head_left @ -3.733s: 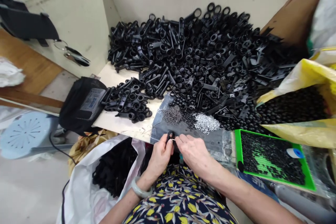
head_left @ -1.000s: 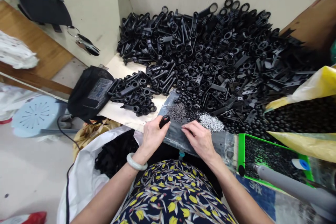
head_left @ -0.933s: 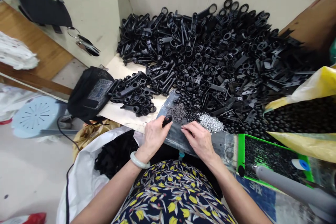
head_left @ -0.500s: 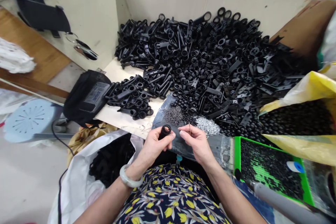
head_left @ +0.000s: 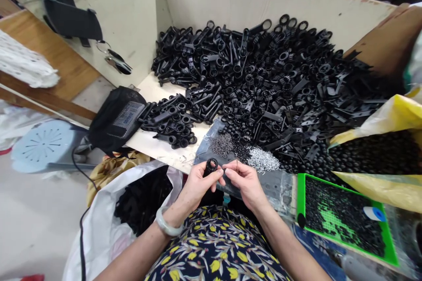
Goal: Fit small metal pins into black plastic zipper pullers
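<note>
My left hand (head_left: 201,183) is closed around a black ring-ended plastic part (head_left: 211,166), its round opening facing up. Close beside it, my right hand (head_left: 245,182) pinches at the ring part's right edge; anything between those fingertips is too small to make out. Both hands are over the front of the worktop. Just beyond them lie a heap of small dark grey pieces (head_left: 222,145) and a heap of thin silvery pins (head_left: 263,159) on a grey sheet (head_left: 272,184).
A big pile of black plastic parts (head_left: 263,79) fills the walled worktop, with a smaller group (head_left: 171,118) at left. A green tray (head_left: 300,202) of tiny black pieces and a yellow bag (head_left: 372,182) stand right. Lower left are a black pouch (head_left: 115,118) and white sack (head_left: 95,232).
My right hand has come in against the left, closing the gap between their fingertips. The ring part has turned slightly in my left hand, and the whole view has shifted a little.
</note>
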### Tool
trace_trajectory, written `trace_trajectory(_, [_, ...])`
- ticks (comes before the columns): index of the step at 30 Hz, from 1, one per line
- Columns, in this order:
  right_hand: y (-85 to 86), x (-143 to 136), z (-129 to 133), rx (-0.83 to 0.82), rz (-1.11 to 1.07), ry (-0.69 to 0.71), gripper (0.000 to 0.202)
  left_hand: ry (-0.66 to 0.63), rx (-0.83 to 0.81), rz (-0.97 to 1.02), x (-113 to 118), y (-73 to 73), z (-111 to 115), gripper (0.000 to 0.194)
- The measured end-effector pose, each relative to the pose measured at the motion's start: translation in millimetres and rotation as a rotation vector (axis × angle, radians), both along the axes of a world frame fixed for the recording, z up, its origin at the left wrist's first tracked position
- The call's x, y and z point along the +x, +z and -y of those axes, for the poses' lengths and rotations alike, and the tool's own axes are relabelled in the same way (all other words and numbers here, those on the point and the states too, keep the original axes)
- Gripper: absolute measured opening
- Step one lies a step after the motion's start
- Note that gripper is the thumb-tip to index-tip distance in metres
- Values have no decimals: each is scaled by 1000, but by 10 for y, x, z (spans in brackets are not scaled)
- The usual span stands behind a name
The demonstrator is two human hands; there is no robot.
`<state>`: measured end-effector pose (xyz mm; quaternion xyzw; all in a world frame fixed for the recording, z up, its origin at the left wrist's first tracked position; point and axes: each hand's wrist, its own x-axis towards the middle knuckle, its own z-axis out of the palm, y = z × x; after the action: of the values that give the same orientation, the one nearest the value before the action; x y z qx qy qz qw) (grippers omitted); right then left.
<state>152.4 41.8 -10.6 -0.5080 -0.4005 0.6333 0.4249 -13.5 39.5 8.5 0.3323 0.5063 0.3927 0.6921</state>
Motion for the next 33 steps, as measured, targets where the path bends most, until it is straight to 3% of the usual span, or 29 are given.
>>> trace_trajectory(6, [-38,57,3,88,111,44,25,5,-2,-49,-34,-32,9,26])
trace_trajectory(8, [-28,138,-21,264,346,98,21,-11,59,-185,-78,-51,12,24])
trace_trajectory(11, [-12,256,-68,551,868,269,20,-53,275,-584,-148,-60,21,18])
trace_trajectory(14, [-18,321,-95,674,1152,426,24,-102,378,-811,-186,-50,28,20])
trace_trajectory(16, [-28,355,-85,680,1144,411,23,-105,333,-767,-194,-54,30,19])
trace_trajectory(21, [-59,450,31,595,950,192,18,-56,200,-549,-217,-133,24,21])
trace_trajectory(29, [-186,280,61,598,1066,182,20,-47,113,-435,-183,-152,-1,26])
trace_trajectory(33, [-167,261,12,579,961,179,19,-37,75,-323,-149,-111,-17,25])
